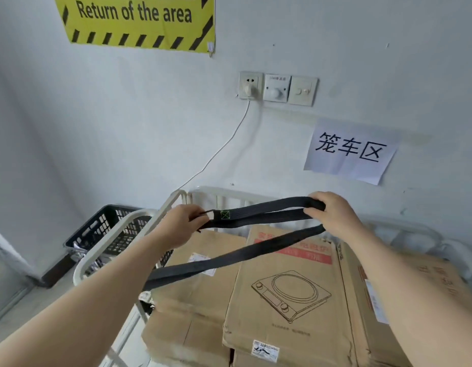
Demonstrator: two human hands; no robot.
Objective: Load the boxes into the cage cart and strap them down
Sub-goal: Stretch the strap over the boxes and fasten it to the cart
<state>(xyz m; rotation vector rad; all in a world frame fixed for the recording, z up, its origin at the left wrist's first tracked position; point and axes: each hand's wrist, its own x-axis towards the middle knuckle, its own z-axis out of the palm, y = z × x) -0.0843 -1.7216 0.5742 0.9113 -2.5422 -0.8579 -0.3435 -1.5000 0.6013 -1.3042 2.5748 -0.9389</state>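
Several brown cardboard boxes stand packed inside a white metal cage cart; the middle box carries a line drawing of a cooker. A black webbing strap is stretched above the boxes between my hands. My left hand grips the end with the metal ring and green stitching. My right hand holds the folded part of the strap. From there a loose length hangs down to the left, under my left forearm, towards the cart's left side.
A black plastic crate sits on the floor left of the cart. The wall is close behind, with sockets, a white cable, a paper sign and a yellow hazard banner.
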